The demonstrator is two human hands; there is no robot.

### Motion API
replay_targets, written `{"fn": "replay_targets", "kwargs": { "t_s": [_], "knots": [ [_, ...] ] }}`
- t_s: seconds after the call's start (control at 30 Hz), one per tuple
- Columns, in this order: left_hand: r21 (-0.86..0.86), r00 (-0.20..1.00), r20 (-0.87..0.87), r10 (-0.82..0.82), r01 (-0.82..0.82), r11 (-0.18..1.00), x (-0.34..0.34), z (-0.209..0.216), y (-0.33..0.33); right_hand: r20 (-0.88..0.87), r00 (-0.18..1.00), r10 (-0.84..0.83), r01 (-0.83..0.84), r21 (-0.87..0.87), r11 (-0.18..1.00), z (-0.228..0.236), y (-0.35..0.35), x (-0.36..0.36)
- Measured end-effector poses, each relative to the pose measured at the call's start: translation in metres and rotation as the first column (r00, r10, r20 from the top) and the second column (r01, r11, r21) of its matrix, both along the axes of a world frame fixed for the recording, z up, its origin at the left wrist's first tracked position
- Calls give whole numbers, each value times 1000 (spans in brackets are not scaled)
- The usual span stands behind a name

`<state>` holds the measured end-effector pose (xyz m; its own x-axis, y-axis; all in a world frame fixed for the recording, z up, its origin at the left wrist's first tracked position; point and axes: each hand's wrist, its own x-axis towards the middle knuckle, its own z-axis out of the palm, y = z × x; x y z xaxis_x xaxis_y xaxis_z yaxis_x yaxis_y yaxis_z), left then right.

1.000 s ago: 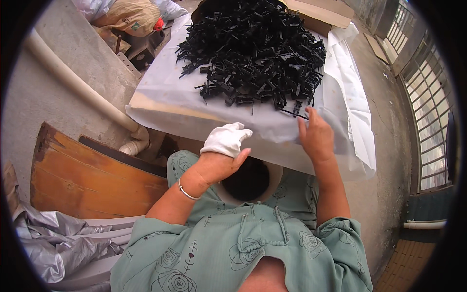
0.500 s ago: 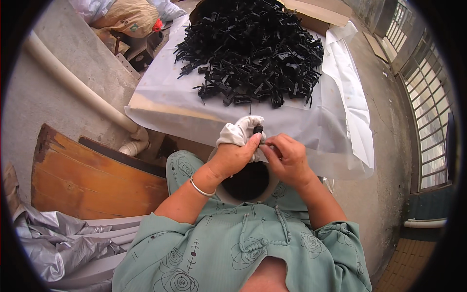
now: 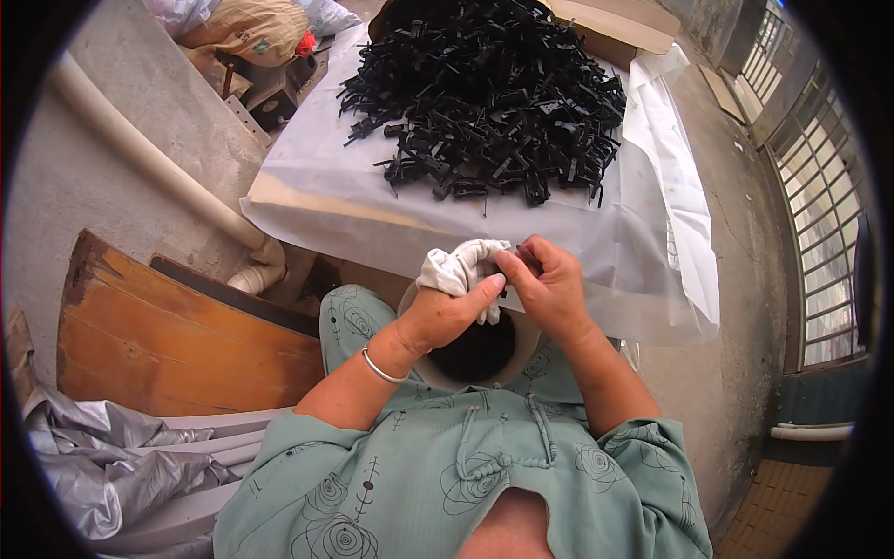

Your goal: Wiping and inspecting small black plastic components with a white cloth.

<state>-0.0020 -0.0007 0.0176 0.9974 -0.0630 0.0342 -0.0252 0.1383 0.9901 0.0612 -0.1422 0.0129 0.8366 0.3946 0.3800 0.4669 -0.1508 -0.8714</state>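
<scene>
My left hand (image 3: 445, 312), its fingers covered by a white cloth or glove (image 3: 451, 270), is closed on a small black plastic part. Only a dark bit of that part shows below the thumb. Right against it, my right hand (image 3: 551, 289) is closed, thumb and forefinger pinched together at the cloth's edge; what they grip is hidden. Below both hands, between my knees, stands a round pale bucket (image 3: 529, 350) with a dark inside. Beyond them, a large heap of black plastic parts (image 3: 494, 102) with thin prongs lies on a table under white sheeting (image 3: 326, 191).
A cardboard flap (image 3: 622, 26) rises behind the heap. To the left are a pale pipe (image 3: 154, 168), a worn wooden board (image 3: 177, 335) and silver sheeting (image 3: 93, 466). Bags (image 3: 247, 33) lie at the far left. A barred window (image 3: 824, 224) is on the right.
My right hand has shifted slightly up and turned, its fingertips now higher by the cloth. The black part that stuck up above my left thumb is now mostly out of sight.
</scene>
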Motion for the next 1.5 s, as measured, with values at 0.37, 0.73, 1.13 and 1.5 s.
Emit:
{"fn": "replay_targets", "kwargs": {
  "t_s": [0.37, 0.73, 1.13, 1.5],
  "knots": [
    [607, 805, 587, 84, -506, 613, 5, -12, -6, -216, 959, 184, -167, 91, 982, -30, 3, -4],
    [698, 877, 475, 73, -426, 576, -1, -6, -10, -319, 922, 221, -166, 191, 968, -37, 8, -10],
    [264, 927, 291, 237, -316, 911, 6, -24, 6, -124, 979, 159, -163, -18, 987, -21, -3, 3],
    [201, 997, 4, 78, -77, 977, -2, -2, 3, 40, 974, 225, -226, 20, 974, -22, -6, 3]
  ]
}}
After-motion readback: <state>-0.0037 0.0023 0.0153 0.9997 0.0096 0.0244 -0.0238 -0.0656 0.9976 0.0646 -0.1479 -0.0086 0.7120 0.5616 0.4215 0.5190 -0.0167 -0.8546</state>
